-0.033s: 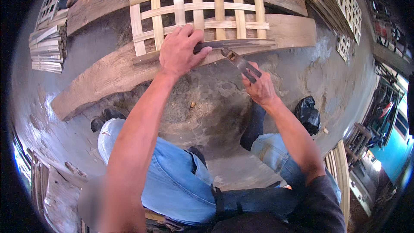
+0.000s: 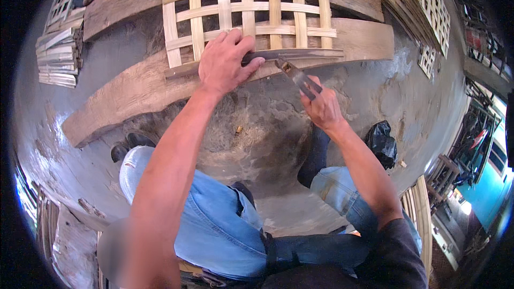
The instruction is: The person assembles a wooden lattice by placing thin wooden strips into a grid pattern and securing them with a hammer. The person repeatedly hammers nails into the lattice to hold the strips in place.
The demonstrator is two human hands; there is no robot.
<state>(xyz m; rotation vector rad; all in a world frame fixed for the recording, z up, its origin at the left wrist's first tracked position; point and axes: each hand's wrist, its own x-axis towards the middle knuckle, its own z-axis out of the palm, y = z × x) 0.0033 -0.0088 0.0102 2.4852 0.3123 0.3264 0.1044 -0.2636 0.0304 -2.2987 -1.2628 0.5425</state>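
Observation:
A pale lattice of woven flat strips (image 2: 247,8) lies across two curved wooden planks. Along its near edge runs a dark flat strip (image 2: 300,53). My left hand (image 2: 226,63) grips this dark strip near its middle, fingers on the far side and thumb on the near side. Just to the right, my right hand (image 2: 323,106) is closed around the handles of metal pincers (image 2: 293,73). Their head is up against the near edge of the dark strip, beside my left thumb. Whether the jaws hold anything is too small to tell.
The near curved plank (image 2: 120,96) spans below the lattice, with the far plank (image 2: 123,10) behind. Stacked strips (image 2: 60,56) lie at left; more lattice panels (image 2: 428,10) are piled at far right. A black plastic bag (image 2: 381,142) sits on the floor near my right knee.

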